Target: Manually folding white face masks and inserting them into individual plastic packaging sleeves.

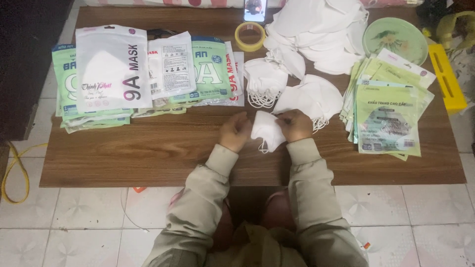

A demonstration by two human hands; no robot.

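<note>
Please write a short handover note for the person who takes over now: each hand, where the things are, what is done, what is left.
Left hand and right hand together hold one white face mask above the wooden table.
Loose masks are piled at the far right; the empty green pouches lie to the right.
Done: filled mask packets are stacked on the left.
Left: the loose pile is large, and many pouches look unfilled.

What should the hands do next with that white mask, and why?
Probably slip the mask into a green pouch. Both hands, left and right, hold it folded, and the empty pouches lie just to the right.
</note>
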